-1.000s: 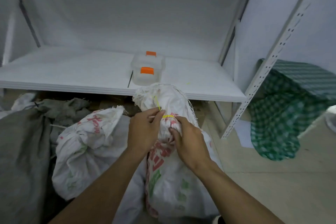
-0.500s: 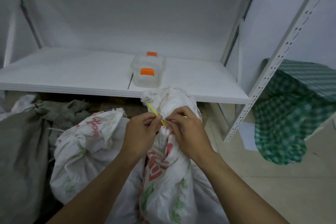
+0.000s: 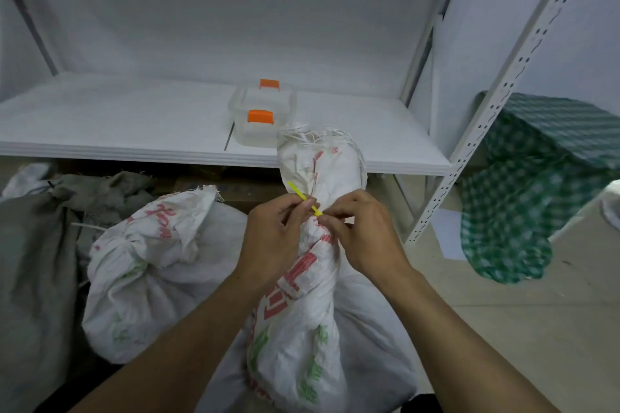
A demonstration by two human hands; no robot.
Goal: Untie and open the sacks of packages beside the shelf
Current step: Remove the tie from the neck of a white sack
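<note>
Sack (image 3: 302, 329) tied shut; left hand (image 3: 275, 238), right hand (image 3: 365, 235) pinching yellow tie (image 3: 297, 191)

Bare left hand (image 3: 275, 238), bare right hand (image 3: 365, 238), 2 bare forearms (image 3: 188, 345)

The near sack (image 3: 302, 329) is white, printed with red block marks and green ones lower down. The tie (image 3: 302, 195) at its neck is bright yellow. The left sack (image 3: 141, 271) is white too, with red lettering and what seems to be faint green print. The grey sack (image 3: 30, 261), furthest left, is dull and plain. On the white shelf (image 3: 117, 117) a clear box (image 3: 261, 132) has orange latches. At right hangs a green-and-white checked cloth (image 3: 523, 198).
</note>
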